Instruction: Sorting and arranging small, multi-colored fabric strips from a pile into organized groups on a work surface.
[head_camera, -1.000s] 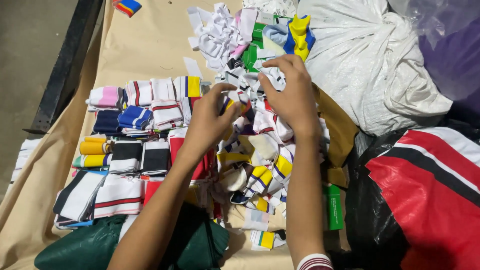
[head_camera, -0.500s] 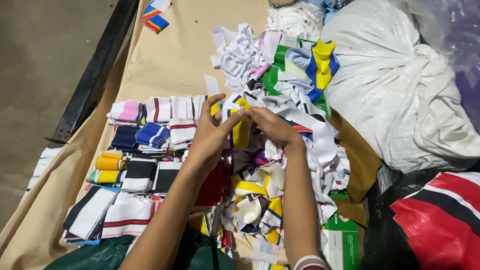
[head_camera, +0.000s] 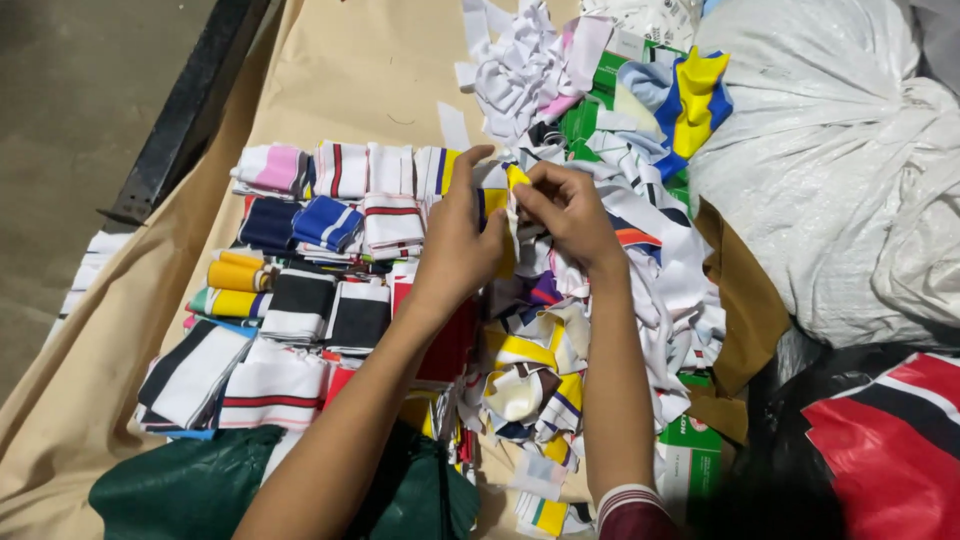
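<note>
Left hand (head_camera: 458, 245) and forearm: bare, no ring, watch or glove visible. Right hand (head_camera: 568, 210): likewise bare; near the elbow, a maroon sleeve edge with narrow white stripes.

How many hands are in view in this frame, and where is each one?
2. The left hand and right hand meet above the loose fabric heap, both pinching a yellow and white fabric strip, just right of the sorted folded stacks. No other hands are visible.
</note>
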